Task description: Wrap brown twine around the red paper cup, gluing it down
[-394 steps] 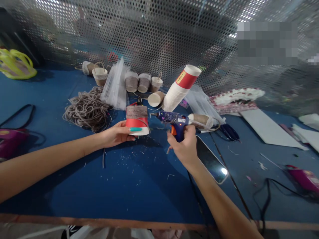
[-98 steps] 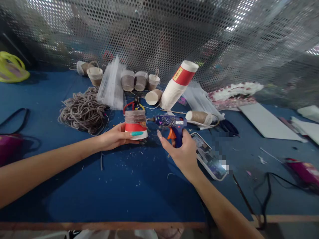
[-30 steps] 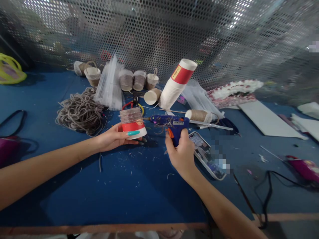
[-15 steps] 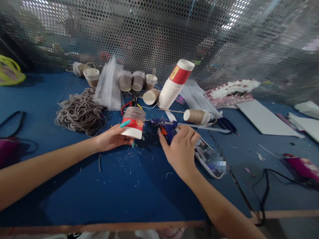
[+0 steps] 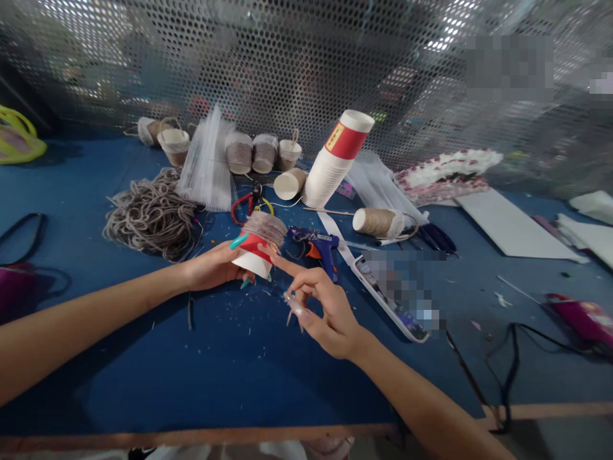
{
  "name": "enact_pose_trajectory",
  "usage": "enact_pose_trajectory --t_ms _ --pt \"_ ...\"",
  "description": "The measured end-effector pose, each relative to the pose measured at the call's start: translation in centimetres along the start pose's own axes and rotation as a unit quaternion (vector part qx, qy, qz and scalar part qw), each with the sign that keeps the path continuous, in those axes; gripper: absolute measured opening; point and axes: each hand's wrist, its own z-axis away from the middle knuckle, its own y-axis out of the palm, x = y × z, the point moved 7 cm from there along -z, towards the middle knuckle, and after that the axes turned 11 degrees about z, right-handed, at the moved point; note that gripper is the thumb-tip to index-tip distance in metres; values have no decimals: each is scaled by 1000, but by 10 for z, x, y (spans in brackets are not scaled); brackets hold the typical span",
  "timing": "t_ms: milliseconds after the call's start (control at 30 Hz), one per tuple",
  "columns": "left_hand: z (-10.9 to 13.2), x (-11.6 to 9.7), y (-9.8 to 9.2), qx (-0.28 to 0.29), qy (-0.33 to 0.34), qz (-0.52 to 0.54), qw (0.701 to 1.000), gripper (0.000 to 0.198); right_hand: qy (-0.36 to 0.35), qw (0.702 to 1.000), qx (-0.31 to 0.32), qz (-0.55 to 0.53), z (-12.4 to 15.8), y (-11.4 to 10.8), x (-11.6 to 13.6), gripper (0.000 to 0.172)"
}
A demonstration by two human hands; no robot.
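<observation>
My left hand (image 5: 215, 265) grips an upturned red and white paper cup (image 5: 256, 246), partly wound with grey-brown cord, and tilts it to the right. My right hand (image 5: 318, 310) is open, its fingers spread, and its forefinger reaches to the cup's side. The blue glue gun (image 5: 318, 243) lies on the blue table (image 5: 191, 358) just beyond my right hand, with nothing holding it.
A heap of grey cord (image 5: 153, 214) lies at the left. Behind are finished wrapped cups (image 5: 251, 153), a leaning stack of paper cups (image 5: 335, 163), clear bags (image 5: 205, 166), pliers (image 5: 249, 201) and a cord spool (image 5: 378, 222). A phone (image 5: 390, 291) lies right of the gun. Black cables (image 5: 502, 370) trail at right.
My right hand has laid the glue gun down on the table, let go of it and moved to the cup with fingers spread. My left hand has tilted the cup.
</observation>
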Motion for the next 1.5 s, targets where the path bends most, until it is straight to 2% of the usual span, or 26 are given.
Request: enact_pose_trajectory --t_ms 233,400,533,633,767,1000,1167,1300,1500 --pt "3 0 0 -12 -9 -9 1000 54 3 1000 -3 -15 -3 -1 -1 13" --pt "5 -2 2 -10 -2 -15 1000 58 20 999 -12 -42 -2 -2 -8 19" --pt "6 -2 0 -4 -4 -17 1000 54 -9 999 6 -41 1 0 -7 25" --pt "6 -1 -3 5 -6 6 1000 54 -11 999 11 -43 2 2 -8 22" --pt "5 0 -4 21 4 32 999 54 -13 998 5 -60 2 2 -9 19" --pt "7 -3 4 63 -10 30 997 55 -69 994 -31 -85 2 -7 -4 20" --pt "7 -3 0 39 12 18 999 53 -41 993 -38 -108 2 -4 -13 16" --pt "6 -3 -1 28 24 22 999 53 -23 985 -56 -161 3 -8 -20 24" --pt "8 -4 2 37 -3 12 999 52 -71 996 -1 -49 0 -7 -5 22"
